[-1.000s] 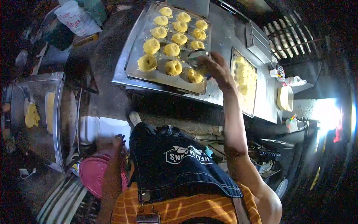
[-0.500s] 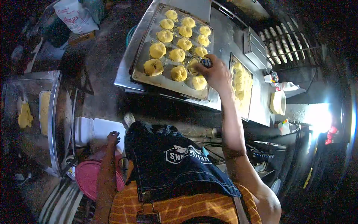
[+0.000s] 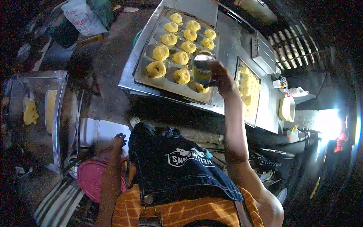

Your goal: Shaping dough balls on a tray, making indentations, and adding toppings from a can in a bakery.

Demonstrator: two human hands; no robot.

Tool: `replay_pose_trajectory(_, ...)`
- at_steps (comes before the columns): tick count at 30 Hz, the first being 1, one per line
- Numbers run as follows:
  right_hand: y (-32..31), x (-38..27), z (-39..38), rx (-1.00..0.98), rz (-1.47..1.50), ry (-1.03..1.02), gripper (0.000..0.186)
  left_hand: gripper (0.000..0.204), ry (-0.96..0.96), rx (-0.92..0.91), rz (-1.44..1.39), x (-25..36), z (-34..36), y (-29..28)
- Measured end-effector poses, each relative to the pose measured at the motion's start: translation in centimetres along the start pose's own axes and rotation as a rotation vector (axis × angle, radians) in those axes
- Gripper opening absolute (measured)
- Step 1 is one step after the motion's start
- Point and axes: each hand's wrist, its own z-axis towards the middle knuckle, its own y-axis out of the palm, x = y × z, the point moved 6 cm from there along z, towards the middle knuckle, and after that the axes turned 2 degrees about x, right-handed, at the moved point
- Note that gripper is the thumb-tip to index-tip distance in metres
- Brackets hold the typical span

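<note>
My right hand [image 3: 225, 80] is closed around a glass jar [image 3: 202, 72], held tilted above the near right part of a metal baking tray [image 3: 151, 84]. Rows of yellow dough balls [image 3: 161, 53] sit on this tray, some with dented or cracked tops. Below the jar, one dough ball [image 3: 202, 88] is partly hidden. Down at my left side hangs my left hand [image 3: 120, 140], away from the table, its fingers loosely bent and apart with nothing visible in them.
The steel table [image 3: 227, 41] carries a second tray [image 3: 247, 94] of yellow dough. At its right end stands a pale yellow tub [image 3: 287, 109]. To my left are a metal-framed stand [image 3: 56, 125] and a round pink lid or basket [image 3: 90, 181]. A white sack [image 3: 84, 17] stands at far left.
My right hand has lifted the jar from low over the dough balls and tilted it. The view has shifted slightly. My left hand still hangs at my side.
</note>
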Motion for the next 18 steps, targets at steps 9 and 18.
replay_pose_trajectory(9, 8.9, -4.0, 3.9, 0.073, -1.066, -0.089, 0.072, 0.052, -0.008, 0.065, -0.095, -12.0, 3.5, -6.5)
replay_pose_trajectory(18, 11.3, -4.6, 4.6, 0.159, -1.344, -0.01, 0.074, 0.05, -0.13, 0.109, 0.092, -14.0, 7.7, -7.4)
